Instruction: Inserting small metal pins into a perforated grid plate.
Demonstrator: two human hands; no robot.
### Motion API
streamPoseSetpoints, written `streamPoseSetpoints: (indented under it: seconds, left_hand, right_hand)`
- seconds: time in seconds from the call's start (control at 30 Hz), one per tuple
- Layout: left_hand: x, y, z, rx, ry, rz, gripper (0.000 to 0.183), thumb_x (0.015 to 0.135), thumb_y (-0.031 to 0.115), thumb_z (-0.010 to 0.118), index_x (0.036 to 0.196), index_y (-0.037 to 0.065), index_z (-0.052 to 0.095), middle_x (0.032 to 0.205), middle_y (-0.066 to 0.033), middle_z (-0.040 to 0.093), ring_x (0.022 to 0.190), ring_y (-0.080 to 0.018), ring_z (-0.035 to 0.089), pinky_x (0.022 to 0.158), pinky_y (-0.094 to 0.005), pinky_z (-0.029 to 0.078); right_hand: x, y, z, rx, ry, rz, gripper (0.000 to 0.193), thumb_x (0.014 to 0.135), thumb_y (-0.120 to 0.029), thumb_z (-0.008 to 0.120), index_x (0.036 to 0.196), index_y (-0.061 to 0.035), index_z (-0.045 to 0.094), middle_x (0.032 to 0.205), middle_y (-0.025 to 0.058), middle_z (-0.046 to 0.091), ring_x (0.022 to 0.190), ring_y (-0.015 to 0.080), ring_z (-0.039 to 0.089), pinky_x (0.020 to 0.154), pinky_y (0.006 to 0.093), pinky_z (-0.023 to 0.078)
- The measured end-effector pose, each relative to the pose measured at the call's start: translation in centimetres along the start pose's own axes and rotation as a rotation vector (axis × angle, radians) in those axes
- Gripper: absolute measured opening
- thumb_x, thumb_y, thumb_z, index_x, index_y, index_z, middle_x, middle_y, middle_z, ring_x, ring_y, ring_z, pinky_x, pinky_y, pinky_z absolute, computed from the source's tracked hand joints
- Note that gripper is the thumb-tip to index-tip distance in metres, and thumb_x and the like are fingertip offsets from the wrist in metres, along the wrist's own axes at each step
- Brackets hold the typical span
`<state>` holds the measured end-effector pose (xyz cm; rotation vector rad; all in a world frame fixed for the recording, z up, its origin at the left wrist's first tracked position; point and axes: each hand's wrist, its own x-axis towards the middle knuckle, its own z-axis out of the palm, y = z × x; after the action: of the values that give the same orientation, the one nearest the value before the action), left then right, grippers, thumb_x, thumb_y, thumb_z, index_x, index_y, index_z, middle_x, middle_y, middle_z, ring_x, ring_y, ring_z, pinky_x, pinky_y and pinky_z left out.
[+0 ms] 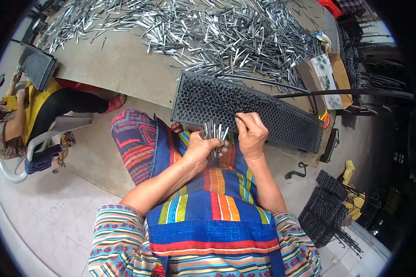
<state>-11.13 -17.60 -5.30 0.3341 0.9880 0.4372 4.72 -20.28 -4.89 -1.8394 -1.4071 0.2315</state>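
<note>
My left hand is closed round a bundle of thin metal strips, whose ends fan upward above the thumb. Right of it, my right hand has thumb and forefinger pinched together over the front edge of a long black perforated panel. Whatever sits between those fingertips is too small and dark to make out. The panel slants across in front of me, tilted, between my lap and the table. Its face is covered with rows of round holes, and dark bits show in many of them around the middle.
A wide heap of loose metal strips covers the far part of the table. An open cardboard box and orange-yellow handles lie at the right. Black racks stand lower right. Another person sits at left with a similar panel.
</note>
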Motion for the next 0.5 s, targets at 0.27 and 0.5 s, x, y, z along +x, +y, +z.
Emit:
streamPoseSetpoints:
  seconds: [0.27, 0.5]
  left_hand:
    - [0.0, -0.2, 0.1, 0.007, -0.014, 0.016, 0.016, 0.078, -0.006, 0.061, 0.092, -0.002, 0.065, 0.08, -0.0115, 0.069, 0.065, -0.0175, 0.067, 0.054, -0.027, 0.054]
    - [0.2, -0.1, 0.1, -0.017, -0.034, 0.025, 0.015, 0.078, -0.007, 0.06, 0.092, -0.002, 0.065, 0.08, -0.012, 0.069, 0.064, -0.0173, 0.067, 0.054, -0.0264, 0.055]
  right_hand:
    - [1.3, 0.5, 0.4, -0.075, 0.036, -0.061, 0.011, 0.077, 0.003, 0.067, 0.087, -0.0004, 0.069, 0.077, 0.0115, 0.064, 0.066, 0.0256, 0.064, 0.06, 0.0321, 0.049]
    - [1.1, 1.4, 0.4, 0.011, 0.016, 0.001, 0.013, 0.075, 0.0, 0.07, 0.088, -0.0004, 0.071, 0.074, 0.0103, 0.063, 0.062, 0.0223, 0.062, 0.057, 0.0304, 0.047]
